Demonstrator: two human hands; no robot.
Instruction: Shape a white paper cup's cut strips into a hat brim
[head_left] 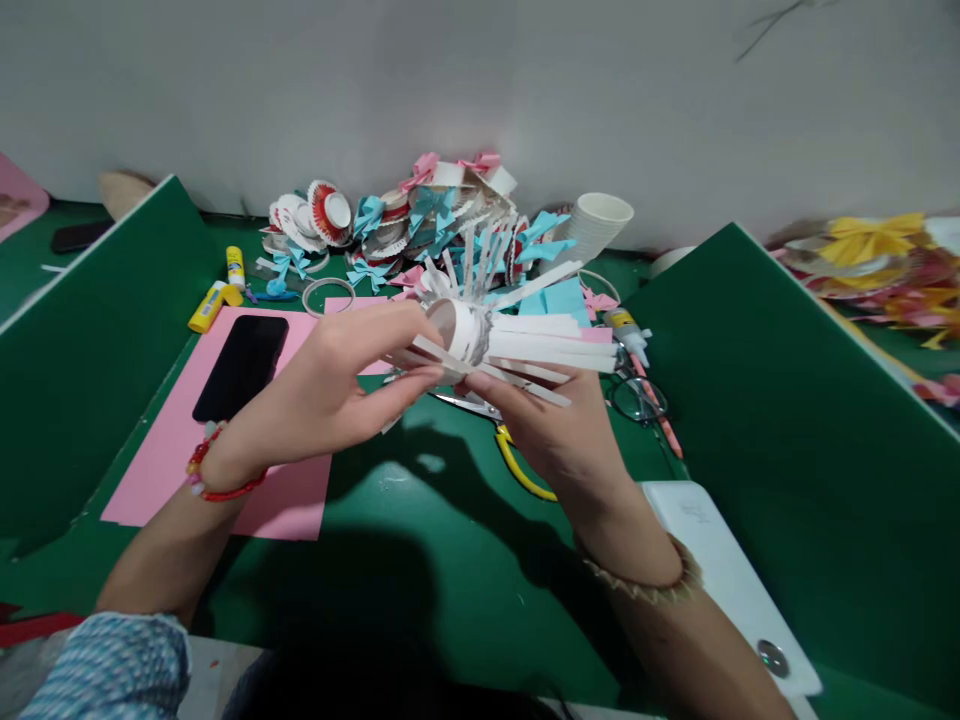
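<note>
Above the green table, my two hands hold a white paper cup (pixel 474 335) whose wall is cut into long strips that fan out to the right and upward. A greyish band circles the cup near where the strips begin. My left hand (pixel 352 375) grips the round end, thumb and fingers closed around it. From below and the right, my right hand (pixel 551 420) pinches the strips near the band, its thumb on the near side; most of its fingers are hidden behind the paper. Yellow-handled scissors (pixel 517 470) lie on the table beneath, partly covered.
Pink paper sheets (pixel 289 500) lie at left under a black phone (pixel 240 368), near glue sticks (pixel 210 305). Paper crafts with bows (pixel 431 210) and stacked cups (pixel 600 225) line the back. Glasses (pixel 637 398) and a white phone (pixel 720 560) are at right. Green partitions (pixel 810 400) flank the table.
</note>
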